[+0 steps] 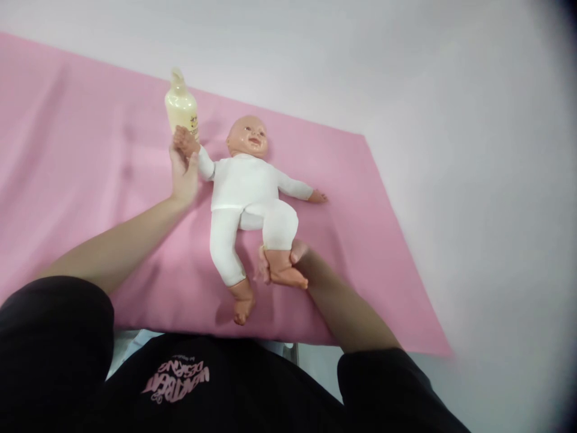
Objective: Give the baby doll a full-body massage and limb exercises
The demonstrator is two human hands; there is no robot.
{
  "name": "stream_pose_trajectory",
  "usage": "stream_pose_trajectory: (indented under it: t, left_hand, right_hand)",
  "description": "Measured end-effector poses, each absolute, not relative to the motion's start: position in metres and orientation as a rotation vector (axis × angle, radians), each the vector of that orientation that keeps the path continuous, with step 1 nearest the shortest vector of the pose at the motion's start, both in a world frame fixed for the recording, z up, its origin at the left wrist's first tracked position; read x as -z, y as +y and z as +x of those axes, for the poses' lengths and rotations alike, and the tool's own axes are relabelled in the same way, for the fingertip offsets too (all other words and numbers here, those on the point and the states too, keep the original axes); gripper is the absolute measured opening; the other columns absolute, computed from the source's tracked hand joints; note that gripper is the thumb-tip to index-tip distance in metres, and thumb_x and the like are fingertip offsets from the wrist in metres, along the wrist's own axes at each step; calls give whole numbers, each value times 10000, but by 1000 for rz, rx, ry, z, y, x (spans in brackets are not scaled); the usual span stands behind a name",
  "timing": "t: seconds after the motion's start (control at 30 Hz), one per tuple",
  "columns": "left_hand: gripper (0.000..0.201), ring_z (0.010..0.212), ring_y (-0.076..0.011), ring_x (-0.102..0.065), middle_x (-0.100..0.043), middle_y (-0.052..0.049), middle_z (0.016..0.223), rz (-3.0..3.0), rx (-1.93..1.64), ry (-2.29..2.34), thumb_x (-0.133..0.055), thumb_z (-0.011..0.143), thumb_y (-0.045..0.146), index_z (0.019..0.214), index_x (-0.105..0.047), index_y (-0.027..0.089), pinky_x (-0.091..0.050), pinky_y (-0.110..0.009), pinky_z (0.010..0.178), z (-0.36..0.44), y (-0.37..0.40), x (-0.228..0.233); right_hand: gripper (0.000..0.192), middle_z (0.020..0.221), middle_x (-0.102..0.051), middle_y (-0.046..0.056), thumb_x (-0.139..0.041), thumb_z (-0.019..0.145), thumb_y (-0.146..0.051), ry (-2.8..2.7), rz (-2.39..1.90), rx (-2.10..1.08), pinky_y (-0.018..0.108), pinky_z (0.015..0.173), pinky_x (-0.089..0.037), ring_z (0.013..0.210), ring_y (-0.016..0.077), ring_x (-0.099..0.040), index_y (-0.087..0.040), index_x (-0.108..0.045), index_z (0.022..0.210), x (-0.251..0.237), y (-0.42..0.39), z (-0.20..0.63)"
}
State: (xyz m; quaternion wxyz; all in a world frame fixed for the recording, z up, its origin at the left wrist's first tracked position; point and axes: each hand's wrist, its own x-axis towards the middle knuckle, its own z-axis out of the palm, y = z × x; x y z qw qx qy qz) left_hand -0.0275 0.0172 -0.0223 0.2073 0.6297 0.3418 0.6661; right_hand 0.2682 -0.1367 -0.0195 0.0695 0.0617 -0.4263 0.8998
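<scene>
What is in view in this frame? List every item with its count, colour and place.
doll: one, flesh-toned with a white suit, lying face up on the middle of the mat.
bottle: one, pale cream with a pump top, standing on the mat beside the doll's raised hand.
mat: one, pink, spread over the surface.
surface: one, white, under and around the mat.
left hand: one, bare, gripping the doll's hand near the bottle.
right hand: one, bare, holding the doll's foot near the mat's near edge.
black shirt: one, with pink print, along the bottom of the picture.
</scene>
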Motion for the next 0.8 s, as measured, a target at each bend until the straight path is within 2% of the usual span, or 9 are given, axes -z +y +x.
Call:
stream_pose_trajectory:
  t: [0.07,0.13,0.23,0.43,0.57,0.67,0.8]
  left_hand:
    - [534,1455,-238,-466,-474,-102,1526,1957,-1829,908,-465,1055,636,1440,-323,294,-381,-504,1245,-20,4,16]
    - [547,1406,-281,-538,-551,-110,1463,2170,-1714,857,-459,1038,658,1452,-384,310,-420,-545,1203,-14,-9,10]
    - [516,1389,-311,-568,-615,-134,1434,2434,-1486,728,-436,1037,645,1420,-501,305,-421,-583,1189,-9,-23,1]
    - [410,1406,-298,-566,-706,-114,1349,2622,-1229,654,-456,1049,570,1270,-675,302,-376,-604,1212,-4,-29,-9]
    - [388,1402,-293,-568,-709,-112,1345,2634,-1190,653,-461,1054,540,1263,-688,305,-371,-595,1218,-4,-30,-9]
    - [476,1376,-307,-582,-685,-141,1363,2547,-1283,708,-450,1039,613,1306,-648,272,-398,-587,1201,-5,-30,-8]
    - [576,1345,-307,-592,-641,-132,1381,2189,-1606,813,-500,991,703,1373,-559,276,-424,-551,1196,-10,-18,-1]
  right_hand:
    - [581,835,-769,99,-828,719,-649,-1168,224,-2577,386,921,-595,824,225,-736,-147,-653,954,22,-136,269]
    - [531,751,-720,47,-718,816,-684,-1064,254,-2446,362,902,-589,738,187,-682,-176,-620,932,20,-134,267]
    - [436,734,-660,3,-617,913,-641,-906,226,-2361,344,894,-583,704,165,-614,-209,-557,914,9,-132,266]
    - [388,663,-585,-22,-559,937,-592,-726,-122,-2281,307,732,-591,643,160,-555,-208,-541,884,-6,-130,267]
    - [437,661,-585,-19,-501,967,-619,-744,-211,-2257,292,712,-574,644,155,-559,-193,-567,895,-9,-132,266]
    - [472,701,-631,-14,-598,926,-652,-873,-150,-2272,297,749,-580,665,147,-600,-180,-602,945,-4,-134,265]
    - [569,791,-740,60,-697,854,-677,-1109,79,-2362,329,819,-602,757,184,-708,-132,-664,1014,7,-137,265]
